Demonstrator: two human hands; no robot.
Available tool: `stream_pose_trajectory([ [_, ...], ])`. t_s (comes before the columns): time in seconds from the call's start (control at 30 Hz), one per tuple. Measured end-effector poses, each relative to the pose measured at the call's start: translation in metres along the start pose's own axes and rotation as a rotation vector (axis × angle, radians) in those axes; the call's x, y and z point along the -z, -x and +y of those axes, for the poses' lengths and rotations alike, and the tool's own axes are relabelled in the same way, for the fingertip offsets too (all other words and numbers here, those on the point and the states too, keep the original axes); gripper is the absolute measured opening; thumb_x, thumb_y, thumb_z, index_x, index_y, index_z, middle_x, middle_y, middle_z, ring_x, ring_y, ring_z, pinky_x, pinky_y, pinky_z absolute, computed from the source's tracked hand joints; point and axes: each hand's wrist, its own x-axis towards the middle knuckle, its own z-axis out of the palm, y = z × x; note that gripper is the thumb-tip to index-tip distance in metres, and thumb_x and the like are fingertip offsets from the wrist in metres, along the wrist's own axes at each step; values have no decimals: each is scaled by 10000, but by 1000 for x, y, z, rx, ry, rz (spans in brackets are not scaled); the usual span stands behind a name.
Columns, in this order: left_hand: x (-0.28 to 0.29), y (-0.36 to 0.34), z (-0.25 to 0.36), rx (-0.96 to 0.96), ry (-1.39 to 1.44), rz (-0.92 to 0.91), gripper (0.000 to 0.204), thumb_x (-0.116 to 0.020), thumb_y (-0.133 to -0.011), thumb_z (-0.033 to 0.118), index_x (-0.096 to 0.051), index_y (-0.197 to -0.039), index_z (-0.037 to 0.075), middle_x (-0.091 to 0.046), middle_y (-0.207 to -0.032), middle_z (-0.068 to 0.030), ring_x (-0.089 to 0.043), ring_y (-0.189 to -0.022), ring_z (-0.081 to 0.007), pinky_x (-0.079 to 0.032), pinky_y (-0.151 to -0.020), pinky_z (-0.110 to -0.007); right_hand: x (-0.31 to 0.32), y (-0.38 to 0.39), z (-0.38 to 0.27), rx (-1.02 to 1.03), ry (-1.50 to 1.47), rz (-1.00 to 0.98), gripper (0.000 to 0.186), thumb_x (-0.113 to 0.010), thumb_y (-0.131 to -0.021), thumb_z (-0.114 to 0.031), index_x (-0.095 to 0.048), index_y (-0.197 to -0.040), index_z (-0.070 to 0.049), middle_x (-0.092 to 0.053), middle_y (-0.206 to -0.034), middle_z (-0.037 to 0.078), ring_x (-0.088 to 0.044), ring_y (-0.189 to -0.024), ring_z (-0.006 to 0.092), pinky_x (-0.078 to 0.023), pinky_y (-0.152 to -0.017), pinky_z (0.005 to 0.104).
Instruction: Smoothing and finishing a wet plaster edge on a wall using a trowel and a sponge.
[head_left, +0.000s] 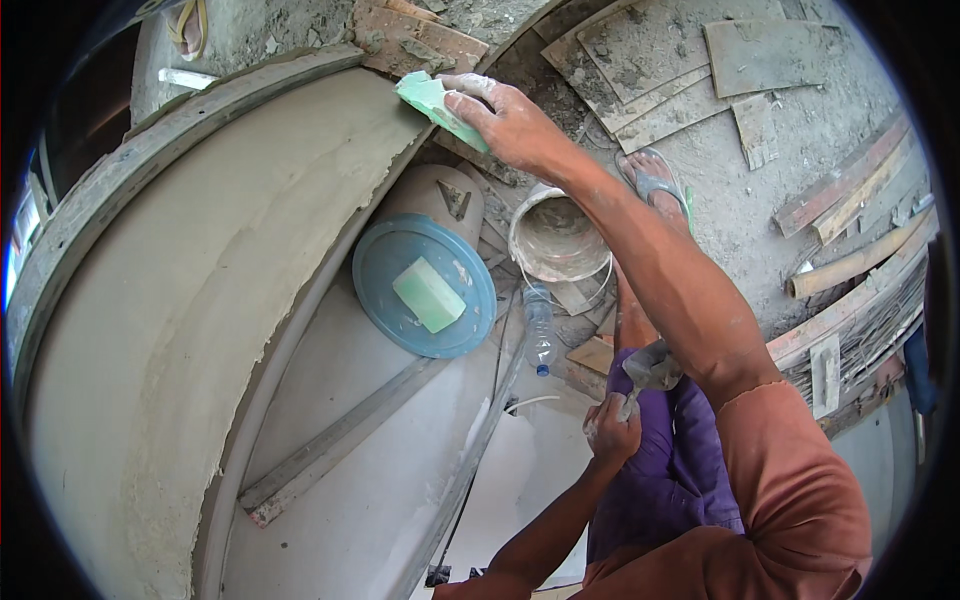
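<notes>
Green sponge [432,104] pinched in the right hand [497,118], at the plastered panel's [230,260] far end; nearer, the left hand [612,432] clutches a grey object [653,368].

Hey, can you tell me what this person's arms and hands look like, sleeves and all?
The right sleeve is plain, rust-coloured cloth ending near the elbow in a thin pale edge; the forearm below is bare. Only a little of the left sleeve shows. The right hand and left hand are ungloved, with pale, chalky smears on them.
</notes>
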Motion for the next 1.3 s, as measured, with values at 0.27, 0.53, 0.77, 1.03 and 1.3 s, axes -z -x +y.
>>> stream_pose_trajectory([
  [0.27, 1, 1, -8, 13, -9, 29, 196, -658, -829, 217, -599, -887, 39, -630, -824, -143, -612, -734, -387, -463, -680, -470, -3, 11, -34, -9, -196, -152, 497, -524, -1003, -382, -578, -1327, -9, -634, -1249, 174, -592, -1137, 259, -430, -1002, 352],
  [0.53, -1, -1, -7, -26, 14, 45, 198, -654, -834, 213, -604, -872, 25, -628, -813, -156, -609, -720, -394, -459, -667, -468, 12, 16, -7, -60, -96, -46, 543, -546, -987, -416, -551, -1366, -27, -581, -1339, 175, -535, -1247, 282, -385, -1068, 365],
  [0.77, -1, 0, -4, -26, 9, 24, 197, -660, -834, 208, -599, -858, 22, -624, -807, -160, -607, -717, -392, -455, -662, -466, -7, 12, 11, 19, 56, -29, 573, -575, -970, -424, -534, -1390, -37, -538, -1316, 180, -533, -1233, 326, -388, -1067, 374],
  [1.03, -2, 0, -7, -6, -4, 21, 179, -663, -822, 200, -609, -863, 35, -624, -789, -152, -608, -708, -392, -454, -659, -474, -20, 10, -13, 90, 45, -61, 529, -579, -974, -378, -533, -1400, -68, -546, -1278, 205, -536, -1206, 342, -398, -1054, 387],
  [1.3, -1, 0, -3, -27, -11, 37, 188, -664, -820, 205, -609, -862, 30, -621, -779, -157, -609, -709, -396, -456, -665, -480, 15, 10, -4, 29, -139, -1, 512, -569, -982, -349, -540, -1375, -23, -569, -1312, 189, -557, -1209, 290, -404, -1050, 360],
])
